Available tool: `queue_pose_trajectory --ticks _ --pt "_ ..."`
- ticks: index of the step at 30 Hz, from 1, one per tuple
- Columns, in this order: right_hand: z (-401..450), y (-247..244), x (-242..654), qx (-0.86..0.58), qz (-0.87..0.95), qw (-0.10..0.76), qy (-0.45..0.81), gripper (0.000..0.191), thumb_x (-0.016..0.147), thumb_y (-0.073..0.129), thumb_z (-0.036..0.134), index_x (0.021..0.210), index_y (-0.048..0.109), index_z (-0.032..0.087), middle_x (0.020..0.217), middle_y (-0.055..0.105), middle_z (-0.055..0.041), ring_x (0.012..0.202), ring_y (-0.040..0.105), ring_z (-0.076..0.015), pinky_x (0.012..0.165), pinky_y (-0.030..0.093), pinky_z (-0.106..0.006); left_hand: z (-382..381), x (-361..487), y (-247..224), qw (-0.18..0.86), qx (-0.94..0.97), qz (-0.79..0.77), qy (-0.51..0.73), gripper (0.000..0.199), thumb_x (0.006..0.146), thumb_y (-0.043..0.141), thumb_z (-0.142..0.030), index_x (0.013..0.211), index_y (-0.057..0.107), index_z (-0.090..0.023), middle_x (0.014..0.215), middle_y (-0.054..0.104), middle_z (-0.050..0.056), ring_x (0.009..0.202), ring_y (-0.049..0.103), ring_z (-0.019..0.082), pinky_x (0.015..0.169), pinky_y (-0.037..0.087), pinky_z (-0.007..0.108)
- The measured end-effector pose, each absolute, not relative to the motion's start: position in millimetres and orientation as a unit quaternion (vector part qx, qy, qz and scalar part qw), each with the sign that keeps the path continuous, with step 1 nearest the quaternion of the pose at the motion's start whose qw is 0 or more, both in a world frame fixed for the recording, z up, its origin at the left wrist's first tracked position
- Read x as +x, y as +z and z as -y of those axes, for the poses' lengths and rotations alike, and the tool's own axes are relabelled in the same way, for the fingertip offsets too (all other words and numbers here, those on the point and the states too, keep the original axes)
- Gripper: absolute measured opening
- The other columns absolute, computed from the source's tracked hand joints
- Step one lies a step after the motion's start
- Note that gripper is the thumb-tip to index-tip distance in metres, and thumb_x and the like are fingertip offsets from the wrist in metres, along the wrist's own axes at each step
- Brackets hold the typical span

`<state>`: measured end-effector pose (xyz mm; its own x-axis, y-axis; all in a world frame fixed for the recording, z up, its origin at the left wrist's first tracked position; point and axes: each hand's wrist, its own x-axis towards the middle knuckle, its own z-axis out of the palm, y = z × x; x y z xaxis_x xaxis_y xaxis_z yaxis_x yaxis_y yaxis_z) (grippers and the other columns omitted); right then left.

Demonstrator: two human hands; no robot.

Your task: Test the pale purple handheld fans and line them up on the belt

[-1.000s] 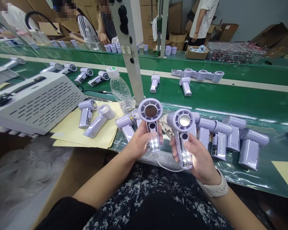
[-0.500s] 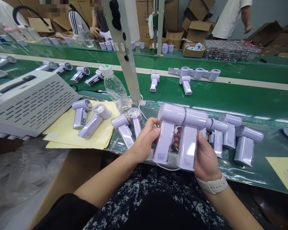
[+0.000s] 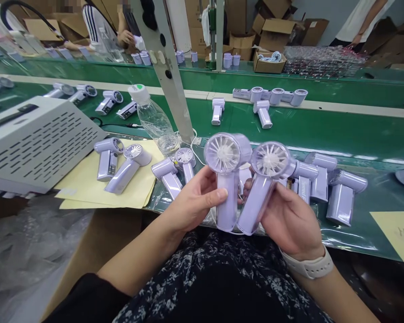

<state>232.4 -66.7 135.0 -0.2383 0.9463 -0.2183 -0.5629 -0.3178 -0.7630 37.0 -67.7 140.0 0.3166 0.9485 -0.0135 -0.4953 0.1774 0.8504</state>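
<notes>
Two light purple handheld fans are held up side by side over the bench edge. My left hand (image 3: 198,194) is closed around the handle of the left fan (image 3: 226,197), thumb across its front. My right hand (image 3: 291,220) grips the right fan (image 3: 256,204) along its handle, which leans to the right at the top. Both round heads face me and show clear, radial blades. Behind my right hand, several more fans (image 3: 342,202) stand or lie on the bench. Left of my left hand lie two fans (image 3: 168,177), partly behind my arm.
A grey vented metal box (image 3: 50,139) stands at left beside yellow paper (image 3: 134,197) bearing two fans. A clear plastic bottle (image 3: 155,121) leans near a metal post (image 3: 171,67). Beyond, a green conveyor (image 3: 340,130) carries fans. Another yellow sheet (image 3: 395,233) lies at right. People work across the line.
Both held fans have been turned so their round bladed faces now point toward me; before, their heads showed side-on. The right fan has tilted. A person at the back right has bent over.
</notes>
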Motion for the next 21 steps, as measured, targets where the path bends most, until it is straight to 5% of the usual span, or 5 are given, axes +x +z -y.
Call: queue_pose_trajectory --ticks 4,9,14,21 --pt "66.1 136.2 226.9 -0.333 0.286 0.480 0.759 0.034 0.095 0.049 0.042 0.084 0.074 0.023 0.082 0.070 -0.0065 0.075 0.067 -0.0223 0.073 0.061 -0.038 61.1 42.1 129.8 0.738 0.362 -0.296 0.487 0.059 0.067 0.094 -0.037 0.113 0.062 -0.017 0.086 0.068 0.003 0.078 0.067 0.018 0.071 0.057 0.029" --pt "69.1 140.4 223.9 -0.336 0.320 0.472 0.750 0.047 0.096 0.038 0.048 0.080 0.073 0.020 0.076 0.065 -0.0078 0.061 0.056 -0.0200 0.060 0.053 -0.035 58.6 46.8 123.9 0.741 0.333 -0.304 0.498 0.042 0.088 0.072 -0.054 0.104 0.062 -0.016 0.087 0.072 0.008 0.076 0.068 0.020 0.071 0.056 0.031" --pt "68.3 141.5 230.1 -0.309 0.314 0.505 0.742 0.030 0.091 0.050 0.049 0.094 0.068 0.025 0.070 0.064 -0.0040 0.062 0.058 -0.0214 0.058 0.051 -0.035 59.2 39.0 126.0 0.744 0.342 -0.269 0.508 0.038 0.085 0.073 -0.030 0.117 0.057 -0.020 0.103 0.077 0.008 0.083 0.076 0.023 0.076 0.060 0.035" --pt "64.1 133.8 234.0 -0.335 0.277 0.600 0.672 0.021 0.085 0.065 0.040 0.097 0.073 0.026 0.093 0.078 -0.0054 0.083 0.073 -0.0261 0.076 0.063 -0.043 64.1 31.2 123.2 0.726 0.417 -0.255 0.484 0.055 0.082 0.084 -0.033 0.124 0.050 -0.022 0.102 0.079 0.007 0.096 0.078 0.027 0.082 0.061 0.038"
